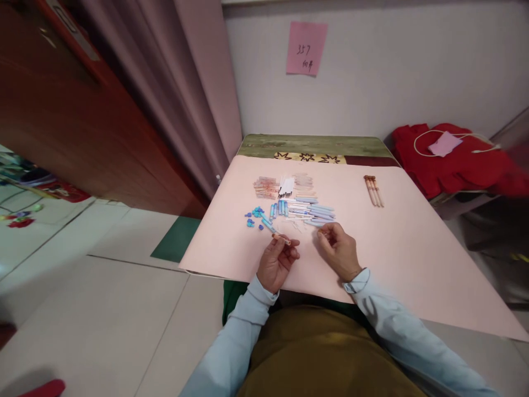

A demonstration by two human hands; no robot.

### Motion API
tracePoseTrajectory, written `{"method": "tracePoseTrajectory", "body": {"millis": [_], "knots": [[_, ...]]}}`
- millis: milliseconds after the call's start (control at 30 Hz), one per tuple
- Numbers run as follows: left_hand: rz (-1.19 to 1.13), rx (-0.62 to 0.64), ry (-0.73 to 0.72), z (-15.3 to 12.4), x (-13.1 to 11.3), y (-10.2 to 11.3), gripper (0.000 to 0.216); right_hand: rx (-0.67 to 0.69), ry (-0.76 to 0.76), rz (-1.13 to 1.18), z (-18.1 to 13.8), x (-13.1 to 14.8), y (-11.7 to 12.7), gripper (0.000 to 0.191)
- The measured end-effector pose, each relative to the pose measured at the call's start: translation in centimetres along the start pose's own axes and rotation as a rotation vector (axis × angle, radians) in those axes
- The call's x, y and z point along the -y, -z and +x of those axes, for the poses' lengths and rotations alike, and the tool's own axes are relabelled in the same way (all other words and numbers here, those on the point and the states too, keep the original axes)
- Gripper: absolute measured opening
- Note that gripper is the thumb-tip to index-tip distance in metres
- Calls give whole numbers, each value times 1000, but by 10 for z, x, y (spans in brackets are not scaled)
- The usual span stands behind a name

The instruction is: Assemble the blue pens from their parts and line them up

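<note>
My left hand [276, 262] holds a short brown-and-cream pen barrel piece [281, 239] between thumb and fingers, near the front of the table. To its right, my right hand [339, 251] is closed in a pinch; a small brownish bit shows at the fingertips, too small to name. Just beyond the hands lie light-blue pen barrels [322, 212], shorter blue barrel pieces [282, 208] and white pen refills [298, 210]. Small blue pen parts [257, 213] are scattered to the left. Clear reddish barrel pieces [265, 188] and dark-tipped white refills [286, 186] lie farther back.
Several brown-topped pens [374, 191] lie side by side on the right of the pink-covered table [413, 259]. Beyond the right edge are red cloth [458, 171] and a white cable [417, 144]. A pink note [306, 48] hangs on the wall; a curtain [185, 71] is at left.
</note>
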State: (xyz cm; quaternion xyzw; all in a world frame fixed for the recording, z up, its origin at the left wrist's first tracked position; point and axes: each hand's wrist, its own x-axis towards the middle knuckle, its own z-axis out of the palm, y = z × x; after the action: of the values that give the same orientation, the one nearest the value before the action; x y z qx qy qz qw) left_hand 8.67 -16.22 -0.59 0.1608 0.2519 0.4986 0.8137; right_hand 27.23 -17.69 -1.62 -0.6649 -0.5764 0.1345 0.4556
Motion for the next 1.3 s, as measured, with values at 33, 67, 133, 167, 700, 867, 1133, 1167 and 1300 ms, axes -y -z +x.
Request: {"method": "tracePoseTrajectory", "body": {"millis": [33, 67, 133, 167, 700, 867, 1133, 1167, 1300], "knots": [[0, -2, 1, 0, 0, 0, 24, -1, 9, -5, 0, -1, -1, 18], [-6, -2, 2, 0, 0, 0, 24, 0, 21, -12, 0, -2, -2, 19], [-22, 4, 7, 0, 0, 0, 23, 7, 51, -34, 1, -4, -3, 21], [-27, 8, 11, 0, -1, -1, 22, 10, 64, -48, 1, -5, -4, 21], [23, 21, 27, 0, -1, 0, 20, 73, 90, -29, 2, -13, -4, 23], [30, 28, 35, -1, -1, -2, 19, 77, 68, -28, 2, -12, -4, 23], [45, -1, 46, 1, -1, 0, 22, 86, 138, -108, 3, -7, -3, 19], [48, 0, 46, 1, -1, 0, 21, 89, 147, -123, 4, -7, -4, 18], [53, 10, 31, 2, -1, 1, 21, 92, 153, -144, 4, -8, -5, 18]]}}
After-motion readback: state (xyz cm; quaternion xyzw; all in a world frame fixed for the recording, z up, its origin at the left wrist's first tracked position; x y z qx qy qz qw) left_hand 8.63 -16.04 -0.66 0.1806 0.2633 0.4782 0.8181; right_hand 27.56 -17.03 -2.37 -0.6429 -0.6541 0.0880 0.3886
